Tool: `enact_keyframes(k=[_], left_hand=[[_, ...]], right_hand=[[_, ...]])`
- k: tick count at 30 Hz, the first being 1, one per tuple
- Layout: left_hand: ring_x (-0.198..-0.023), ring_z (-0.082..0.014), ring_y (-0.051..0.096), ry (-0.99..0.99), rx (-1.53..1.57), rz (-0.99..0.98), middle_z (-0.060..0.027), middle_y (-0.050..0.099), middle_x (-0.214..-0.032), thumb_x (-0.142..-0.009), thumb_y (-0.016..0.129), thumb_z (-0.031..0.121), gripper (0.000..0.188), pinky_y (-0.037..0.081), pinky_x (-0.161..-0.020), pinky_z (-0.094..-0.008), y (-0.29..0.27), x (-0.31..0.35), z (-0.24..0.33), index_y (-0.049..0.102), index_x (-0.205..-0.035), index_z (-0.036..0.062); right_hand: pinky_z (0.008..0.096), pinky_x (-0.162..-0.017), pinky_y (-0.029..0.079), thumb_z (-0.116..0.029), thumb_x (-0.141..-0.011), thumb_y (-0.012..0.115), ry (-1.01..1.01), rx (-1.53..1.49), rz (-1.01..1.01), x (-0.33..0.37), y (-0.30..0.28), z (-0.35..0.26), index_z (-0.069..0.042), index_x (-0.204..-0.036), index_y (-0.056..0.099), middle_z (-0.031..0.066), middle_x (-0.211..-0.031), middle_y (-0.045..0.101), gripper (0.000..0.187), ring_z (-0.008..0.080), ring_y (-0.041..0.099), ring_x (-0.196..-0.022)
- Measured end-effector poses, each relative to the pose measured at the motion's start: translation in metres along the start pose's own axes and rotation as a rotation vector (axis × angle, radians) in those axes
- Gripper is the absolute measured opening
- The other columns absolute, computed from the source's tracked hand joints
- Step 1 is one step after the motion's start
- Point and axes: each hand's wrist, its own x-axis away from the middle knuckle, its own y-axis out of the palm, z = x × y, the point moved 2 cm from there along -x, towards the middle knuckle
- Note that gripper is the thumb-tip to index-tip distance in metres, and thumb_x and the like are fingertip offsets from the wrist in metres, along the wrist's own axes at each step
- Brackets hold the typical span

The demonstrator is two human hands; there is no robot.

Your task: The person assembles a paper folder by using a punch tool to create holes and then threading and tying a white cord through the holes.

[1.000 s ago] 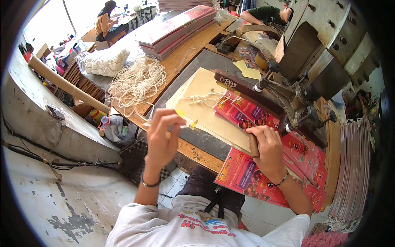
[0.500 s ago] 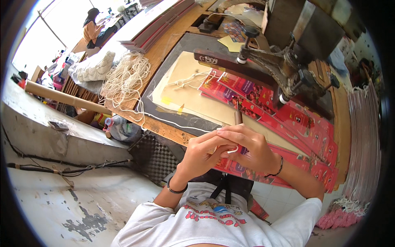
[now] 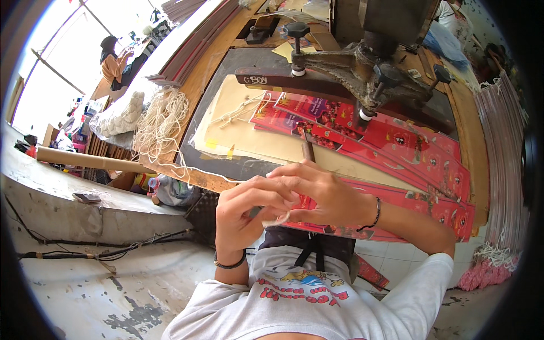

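My left hand and my right hand are drawn together close to my chest, fingers pinching a short length of white cord between them. The cord runs off to the left toward a loose heap of white cords on the wooden bench. Beyond my hands lies a fan of red printed paper sheets on a pale board. A wooden-handled tool rests on the sheets just above my right hand.
A heavy metal press machine stands over the sheets. Stacks of long flat sheets line the bench at the back. A cardboard tube lies at the left. Another person works far left. White cord bundles hang at right.
A second ago my hands were apart on the board and sheets. They have pulled back toward my chest and closed together on the cord; my head has tilted nearer the machine.
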Motion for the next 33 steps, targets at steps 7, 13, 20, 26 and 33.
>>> enact_keyframes(k=[7,13,20,26,33], left_hand=[[-0.070,-0.0156,0.064,0.020,0.507,0.556,-0.0089,0.058,-0.091,-0.101,0.057,0.010,0.010,0.060,-0.058,-0.0286,-0.013,0.002,0.001,0.054,-0.098,0.0006],[-0.075,-0.0104,0.058,0.035,0.373,1.191,-0.0060,0.061,-0.102,-0.103,0.056,0.014,0.014,0.053,-0.067,-0.0237,-0.118,0.040,-0.033,0.056,-0.111,0.0021],[-0.075,-0.0140,0.061,-0.221,-0.047,0.935,-0.0063,0.062,-0.099,-0.103,0.054,0.012,0.013,0.053,-0.072,-0.0294,-0.162,0.091,-0.029,0.057,-0.107,0.0005],[-0.078,-0.0150,0.064,-0.591,-0.013,-0.201,-0.0075,0.066,-0.085,-0.098,0.061,0.012,0.019,0.052,-0.074,-0.0293,-0.136,0.102,-0.011,0.062,-0.110,-0.0031],[-0.079,-0.0174,0.068,-0.748,0.066,-0.462,-0.0107,0.073,-0.087,-0.099,0.062,0.024,0.030,0.052,-0.075,-0.0301,-0.060,0.062,-0.044,0.068,-0.108,-0.0041]], right_hand=[[0.0386,-0.091,0.047,-0.024,-0.094,0.069,-0.037,-0.078,0.044,-0.013,-0.027,-0.012,-0.001,-0.095,0.069,0.0121,-0.105,0.069,0.023,0.0264,0.062,-0.100],[0.0248,-0.058,0.045,-0.026,-0.101,0.061,0.283,-0.361,0.114,-0.013,-0.054,-0.029,-0.002,-0.084,0.068,0.0021,-0.066,0.062,0.031,0.0068,0.056,-0.062],[0.0216,-0.054,0.041,-0.028,-0.105,0.053,0.231,-0.444,0.263,-0.010,-0.054,-0.024,-0.001,-0.108,0.064,0.0029,-0.075,0.063,0.030,0.0054,0.052,-0.059],[0.0216,-0.051,0.044,-0.025,-0.108,0.041,-0.042,-0.528,0.536,-0.008,-0.092,-0.029,-0.004,-0.139,0.041,0.0150,-0.101,0.067,0.037,0.0152,0.064,-0.078],[0.0262,-0.058,0.050,-0.022,-0.108,0.033,-0.294,-0.221,0.547,-0.003,-0.114,-0.036,-0.008,-0.141,0.042,0.0247,-0.144,0.049,0.037,0.0375,0.053,-0.127]])
